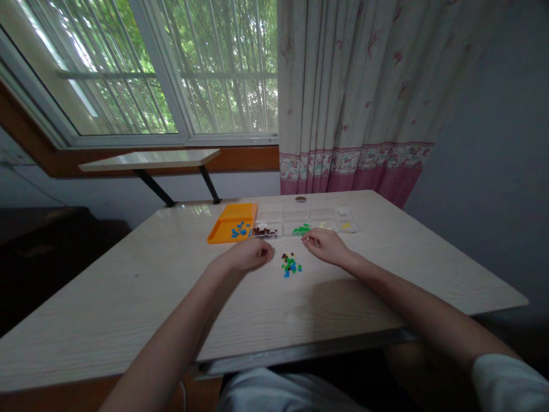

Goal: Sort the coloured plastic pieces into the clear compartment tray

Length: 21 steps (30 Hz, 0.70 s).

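A small heap of coloured beads or bricks [290,265], green, blue and dark, lies on the pale wooden table [128,297]. My left hand [251,253] rests just left of the heap, fingers curled shut in a loose pinch. My right hand [323,245] sits to the heap's right, near the clear sorting box [309,222], fingers pinched together. What either hand holds is too small to make out. The clear box has compartments with dark, green and yellow pieces. An orange tray [234,223] with blue pieces lies at its left end.
A small dark round object [301,199] lies at the table's far edge. A narrow shelf [150,160] stands under the window behind the table. A flowered curtain [364,103] hangs at the back right. The table's front edge is close to my lap.
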Available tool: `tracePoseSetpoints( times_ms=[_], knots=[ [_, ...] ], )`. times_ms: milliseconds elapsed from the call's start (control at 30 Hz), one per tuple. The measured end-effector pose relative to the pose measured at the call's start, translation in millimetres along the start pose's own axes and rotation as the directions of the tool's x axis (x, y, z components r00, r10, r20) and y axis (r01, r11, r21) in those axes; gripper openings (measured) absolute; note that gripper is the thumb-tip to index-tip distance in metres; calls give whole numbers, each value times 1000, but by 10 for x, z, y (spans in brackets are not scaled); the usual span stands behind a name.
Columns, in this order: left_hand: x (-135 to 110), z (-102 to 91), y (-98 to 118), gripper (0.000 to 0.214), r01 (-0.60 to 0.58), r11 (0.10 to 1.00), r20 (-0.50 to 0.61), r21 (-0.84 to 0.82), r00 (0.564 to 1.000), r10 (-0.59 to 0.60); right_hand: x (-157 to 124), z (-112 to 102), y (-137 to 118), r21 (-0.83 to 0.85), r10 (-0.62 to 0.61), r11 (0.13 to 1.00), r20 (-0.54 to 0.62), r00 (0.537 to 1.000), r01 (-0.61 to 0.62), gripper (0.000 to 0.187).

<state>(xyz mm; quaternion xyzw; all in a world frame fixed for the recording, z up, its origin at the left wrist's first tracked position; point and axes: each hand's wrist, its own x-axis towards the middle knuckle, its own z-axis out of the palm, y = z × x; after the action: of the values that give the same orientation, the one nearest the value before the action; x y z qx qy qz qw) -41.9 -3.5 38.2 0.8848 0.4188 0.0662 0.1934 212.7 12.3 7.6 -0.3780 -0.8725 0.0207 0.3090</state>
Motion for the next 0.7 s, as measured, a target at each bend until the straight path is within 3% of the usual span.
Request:
tracePoseSetpoints(
  times_ms=[267, 400, 533, 700],
  knots=[
    [100, 182, 22, 19, -33, 997, -151, -72, 988, 22, -18, -2, -161, 51, -58, 997, -9, 998, 59, 14],
    [149, 230, 96, 21, -16, 970, -285, -244, 957, -56, -30, 28, -237, 61, -78, 995, -7, 997, 79, 12],
    [238, 292, 245, 24, -22, 865, -358, -502, 915, -184, -26, 55, -303, 84, -37, 996, -21, 999, 39, 10],
    [320, 387, 351, 20, -67, 712, -339, -699, 908, -247, -18, 67, -333, 83, 29, 996, -68, 997, -24, 12]
  ],
)
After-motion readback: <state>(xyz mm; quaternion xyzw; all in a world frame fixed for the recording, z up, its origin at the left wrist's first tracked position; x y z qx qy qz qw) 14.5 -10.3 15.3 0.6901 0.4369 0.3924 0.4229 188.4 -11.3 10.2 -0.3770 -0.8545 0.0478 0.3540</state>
